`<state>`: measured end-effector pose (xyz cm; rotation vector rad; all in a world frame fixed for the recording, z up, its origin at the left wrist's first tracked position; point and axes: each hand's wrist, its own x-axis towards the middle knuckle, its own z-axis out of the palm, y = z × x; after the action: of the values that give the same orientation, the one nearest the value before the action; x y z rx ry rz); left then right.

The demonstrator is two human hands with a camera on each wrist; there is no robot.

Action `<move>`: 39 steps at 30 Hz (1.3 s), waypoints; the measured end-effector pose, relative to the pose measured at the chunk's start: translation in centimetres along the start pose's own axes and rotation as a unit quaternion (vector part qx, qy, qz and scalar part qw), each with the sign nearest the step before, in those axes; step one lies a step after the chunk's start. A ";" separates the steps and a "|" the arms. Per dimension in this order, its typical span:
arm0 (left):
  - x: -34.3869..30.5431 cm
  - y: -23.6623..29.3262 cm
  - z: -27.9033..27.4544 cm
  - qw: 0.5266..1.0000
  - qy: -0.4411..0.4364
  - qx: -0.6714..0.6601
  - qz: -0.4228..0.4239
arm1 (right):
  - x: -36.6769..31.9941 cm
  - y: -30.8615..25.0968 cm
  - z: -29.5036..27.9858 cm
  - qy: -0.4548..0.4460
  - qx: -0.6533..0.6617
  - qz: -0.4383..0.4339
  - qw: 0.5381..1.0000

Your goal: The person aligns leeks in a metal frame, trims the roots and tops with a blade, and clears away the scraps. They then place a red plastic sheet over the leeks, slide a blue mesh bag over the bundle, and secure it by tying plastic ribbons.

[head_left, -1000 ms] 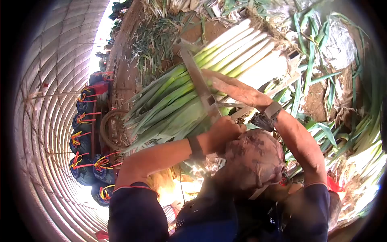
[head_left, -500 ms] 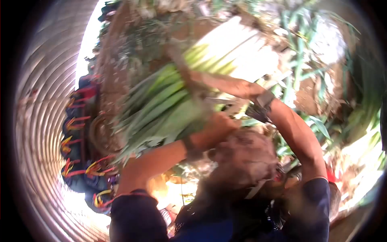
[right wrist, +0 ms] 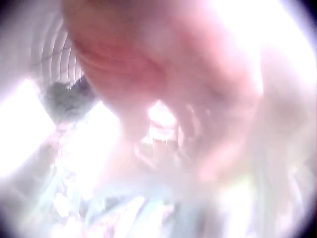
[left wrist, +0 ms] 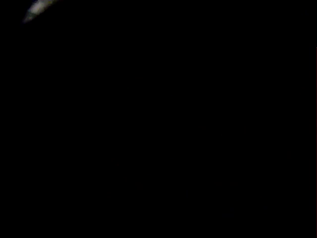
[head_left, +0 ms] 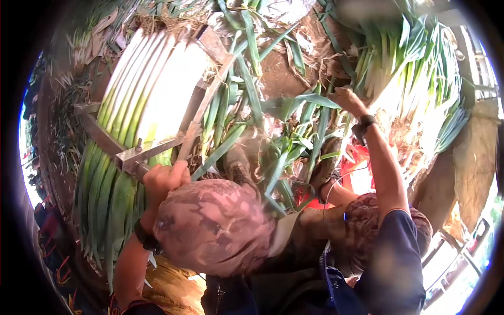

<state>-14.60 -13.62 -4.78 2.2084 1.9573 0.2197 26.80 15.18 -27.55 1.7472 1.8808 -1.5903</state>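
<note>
Head view: the biggest thing is the bundle of leeks [head_left: 131, 105], up at ten o'clock. The leeks lie side by side, white ends up and green ends down, and they fill the metal frame [head_left: 152, 148] that wraps round them. So the packing looks mostly done, I think. What seems left is to close the bundle and add or tidy the last leeks.

Next biggest is the pile of leeks [head_left: 415, 68] at two o'clock, and it has plenty in it. Loose leaves [head_left: 252, 100] lie on the dirt between the pile and the bundle.

The left hand [head_left: 164, 179] is at eight o'clock. Its fingers [head_left: 176, 169] are curled tight round the bar of the metal frame, at the corner where the bars meet. The bundle sits just above that hand, toward eleven o'clock, touching the bar.

The right hand [head_left: 347, 100] is stretched out toward one o'clock, at the near edge of the pile. A long green leaf [head_left: 315, 98] is right at its fingertips. I cannot tell if the fingers pinch it or only touch it.

The left wrist view is all black. The right wrist view is a bright blur.
</note>
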 end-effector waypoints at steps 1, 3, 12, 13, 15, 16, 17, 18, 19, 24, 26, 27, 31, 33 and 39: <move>-0.1 0.0 -0.1 1.000 -0.005 0.014 -0.006 | 0.0 0.4 1.8 0.062 -0.134 0.004 0.989; -0.3 -0.1 0.0 1.000 -0.025 0.003 -0.016 | 0.3 2.1 4.7 0.110 -0.180 0.011 0.977; -0.6 -0.2 0.2 1.000 -0.003 -0.016 -0.010 | -9.7 -2.9 22.7 0.005 -0.215 0.087 0.973; -0.6 -0.2 0.1 1.000 0.000 -0.016 -0.010 | -11.4 -3.3 24.7 -0.020 -0.212 0.085 0.973; -0.5 0.0 -0.1 0.999 0.000 -0.044 -0.006 | -14.6 -4.6 27.8 -0.053 -0.293 0.063 0.952; -0.6 0.1 0.0 0.999 0.005 -0.043 -0.006 | -15.7 -4.0 29.6 -0.019 -0.270 0.055 0.961; -0.6 0.1 0.2 0.999 0.018 -0.030 -0.006 | -16.4 -3.0 31.4 0.015 -0.246 0.046 0.968; -0.7 0.0 0.4 0.999 0.031 -0.017 -0.008 | -16.8 -2.5 32.3 0.026 -0.239 0.037 0.970; -0.8 -0.1 0.6 0.999 0.041 -0.013 -0.008 | -16.4 -0.7 34.0 0.047 -0.263 0.026 0.963; -1.1 -0.4 0.8 0.999 0.053 -0.001 -0.003 | -17.3 -1.1 34.5 0.127 -0.276 -0.020 0.952; -1.0 -0.2 0.6 0.999 0.034 -0.001 -0.017 | -17.4 -0.9 34.8 0.156 -0.241 -0.062 0.956; -0.9 0.0 0.4 0.999 0.038 0.004 -0.018 | -17.7 -0.9 34.8 0.103 -0.229 -0.049 0.967; -0.8 0.3 0.2 0.999 0.031 -0.006 -0.028 | -17.0 -0.7 36.1 0.076 -0.194 -0.033 0.978; -0.8 0.2 0.3 0.999 0.027 0.015 -0.016 | -16.1 -0.3 35.6 0.046 -0.197 -0.009 0.979; -0.9 0.1 0.2 0.999 0.000 -0.001 -0.032 | -1.8 -2.4 25.5 0.173 0.008 -0.058 0.983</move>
<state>-14.59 -14.54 -4.95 2.1410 2.0240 0.2119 11.95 -3.98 -36.11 2.0676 2.1603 -1.4127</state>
